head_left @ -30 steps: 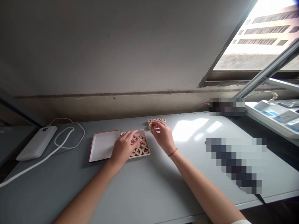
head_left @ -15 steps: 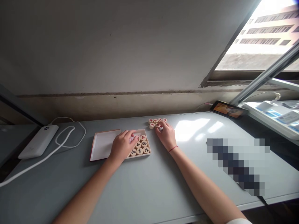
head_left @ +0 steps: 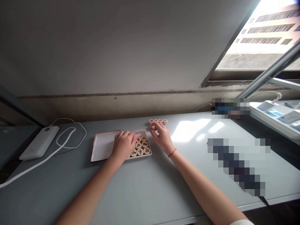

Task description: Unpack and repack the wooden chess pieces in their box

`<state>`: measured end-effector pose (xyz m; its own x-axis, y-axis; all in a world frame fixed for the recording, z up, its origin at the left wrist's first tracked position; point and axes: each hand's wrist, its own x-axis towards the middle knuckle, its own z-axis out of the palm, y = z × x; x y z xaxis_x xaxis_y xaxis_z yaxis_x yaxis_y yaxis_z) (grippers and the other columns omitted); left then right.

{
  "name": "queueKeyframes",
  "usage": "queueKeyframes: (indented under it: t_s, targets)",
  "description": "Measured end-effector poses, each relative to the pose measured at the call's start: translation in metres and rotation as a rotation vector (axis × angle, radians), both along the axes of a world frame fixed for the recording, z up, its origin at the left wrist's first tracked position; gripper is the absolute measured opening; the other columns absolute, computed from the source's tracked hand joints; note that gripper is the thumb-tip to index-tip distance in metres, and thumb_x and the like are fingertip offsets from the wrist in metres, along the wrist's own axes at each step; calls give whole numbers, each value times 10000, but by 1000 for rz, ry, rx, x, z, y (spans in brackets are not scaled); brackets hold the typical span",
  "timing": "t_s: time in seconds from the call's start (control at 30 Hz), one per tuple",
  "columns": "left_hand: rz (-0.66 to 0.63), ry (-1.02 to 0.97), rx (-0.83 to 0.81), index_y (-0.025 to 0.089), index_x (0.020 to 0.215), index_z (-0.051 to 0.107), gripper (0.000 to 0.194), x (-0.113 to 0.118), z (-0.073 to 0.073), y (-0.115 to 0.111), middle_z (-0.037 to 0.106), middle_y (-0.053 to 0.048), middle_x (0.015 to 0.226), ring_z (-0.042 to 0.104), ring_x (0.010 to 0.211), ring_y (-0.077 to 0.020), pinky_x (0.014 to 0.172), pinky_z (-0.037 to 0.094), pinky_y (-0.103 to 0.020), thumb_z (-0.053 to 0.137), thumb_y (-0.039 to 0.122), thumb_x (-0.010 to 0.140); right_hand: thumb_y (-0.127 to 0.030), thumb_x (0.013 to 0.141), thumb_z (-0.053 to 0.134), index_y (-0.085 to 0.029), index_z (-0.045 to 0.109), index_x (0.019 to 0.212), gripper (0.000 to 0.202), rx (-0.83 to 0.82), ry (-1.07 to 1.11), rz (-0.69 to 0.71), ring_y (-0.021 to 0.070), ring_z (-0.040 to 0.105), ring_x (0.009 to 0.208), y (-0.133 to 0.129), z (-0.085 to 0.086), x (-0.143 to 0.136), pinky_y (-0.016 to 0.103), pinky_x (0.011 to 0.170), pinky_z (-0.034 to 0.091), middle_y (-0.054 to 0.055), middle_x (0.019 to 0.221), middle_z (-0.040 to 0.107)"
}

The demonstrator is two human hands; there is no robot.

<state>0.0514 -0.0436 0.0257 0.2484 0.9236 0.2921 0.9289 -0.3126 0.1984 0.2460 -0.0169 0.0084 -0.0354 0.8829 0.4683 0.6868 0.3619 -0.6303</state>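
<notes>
My left hand [head_left: 123, 144] lies over the left part of a shallow white box [head_left: 150, 147] of wooden Chinese chess pieces [head_left: 140, 151]. Its fingers are curled, and their tips and anything under them are hidden. Marked in red and black, the pieces show in rows beside its thumb. Farther back, my right hand [head_left: 162, 137] bends its fingers and thumb around a Chinese chess piece [head_left: 153, 126], mostly covered, at the front of a small group. Behind those fingers stands a row of red-marked pieces [head_left: 160, 121].
An open box lid [head_left: 103, 146] lies left of the box. A white power bank [head_left: 39, 142] with a looped white cable [head_left: 67, 142] is at the far left. On the right are a blurred-out dark object [head_left: 236, 168] and a white shelf [head_left: 274, 115]. A wall borders the grey table [head_left: 140, 190].
My right hand has shifted slightly left, covering the front chess pieces. My left hand has drawn its fingers in, and a red-marked piece by its thumb shows more fully.
</notes>
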Motion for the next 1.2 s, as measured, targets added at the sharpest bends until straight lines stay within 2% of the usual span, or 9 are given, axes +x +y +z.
queueKeyframes:
  t_s: [0.1,0.2,0.27,0.43,0.57,0.67,0.83,1.0,1.2]
  targets:
    - [24,86,-58,200,805,712,311,6,3,-2,687,-83,929,546,936,-283,700,377,-364,437,276,931,-364,927,418,-210,622,803,284,-126,41,151,165,528,704,-8,5,-14,276,638,431,39,777,542]
    - [36,72,-119,197,802,697,311,10,6,-4,693,-81,958,533,965,-293,713,358,-373,428,280,934,-402,934,396,-208,487,562,430,-204,17,170,146,464,612,-11,3,-20,268,583,400,9,655,430]
    - [41,29,-151,198,806,677,289,12,7,-5,701,-71,964,537,973,-287,733,351,-375,433,290,931,-395,933,389,-210,416,525,449,-227,3,172,140,433,583,-11,1,-20,269,563,377,0,630,397]
    - [36,-99,-197,207,813,619,167,14,8,-3,717,-41,907,558,967,-259,776,341,-372,504,302,888,-362,919,381,-212,448,547,407,-255,-11,167,156,447,610,-10,1,-21,284,603,386,12,633,436]
    - [43,-134,-235,212,822,601,134,15,11,-3,716,-41,910,559,984,-258,790,343,-372,514,295,882,-310,906,392,-210,605,769,272,-162,67,120,203,521,799,-10,1,-21,327,753,432,54,785,572]
    - [40,-121,-220,217,823,590,115,16,10,-4,717,-43,921,563,991,-261,796,345,-376,514,284,878,-301,887,434,-210,619,853,209,-145,97,109,218,530,863,-10,-1,-20,345,780,442,69,879,605]
    - [11,-108,-159,215,845,578,114,16,5,-4,714,-47,917,586,986,-263,802,361,-380,482,257,891,-279,872,455,-206,608,797,186,-162,76,117,212,530,834,-8,-7,-21,349,789,437,63,842,606]
    - [-117,-222,-155,204,832,545,109,13,3,0,665,-27,828,613,776,-182,731,415,-299,449,208,885,-250,872,427,-206,584,723,221,-149,66,108,199,521,793,-7,-9,-24,328,757,430,54,796,580]
    - [-172,-319,-171,206,785,556,84,10,5,3,624,-21,817,592,756,-171,689,450,-276,487,208,833,-257,880,414,-203,570,679,260,-154,49,96,184,509,754,-7,-9,-24,306,722,422,47,766,551]
